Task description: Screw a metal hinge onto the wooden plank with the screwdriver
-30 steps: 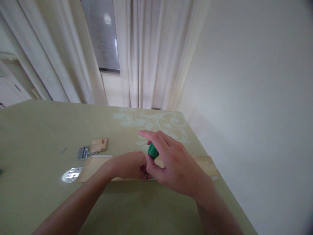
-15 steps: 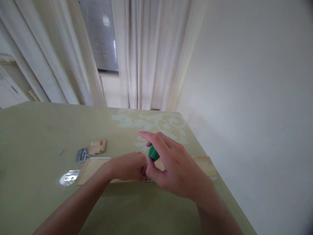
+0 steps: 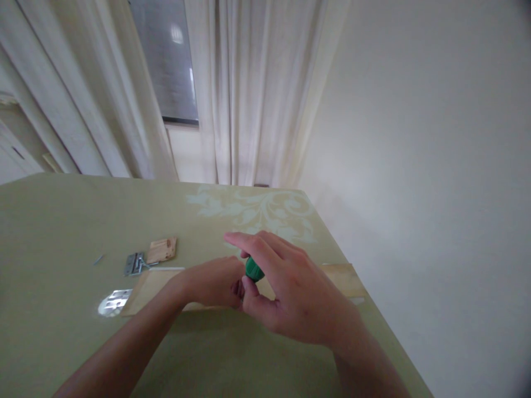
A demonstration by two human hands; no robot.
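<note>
My right hand (image 3: 298, 298) grips the green screwdriver (image 3: 253, 270), left hand (image 3: 211, 282) pinched at its tip on the board (image 3: 149, 282) on the table (image 3: 62, 221), tip hidden so progress unclear; loose hinge (image 3: 114, 301) beside it unmounted, hinged block (image 3: 162, 250) beyond.

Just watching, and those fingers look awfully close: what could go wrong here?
The left hand presses right beside the green-handled tool in the right hand; a slip could jab the left one. The wooden board reaches near the table edge, so pushing might shift it.
</note>
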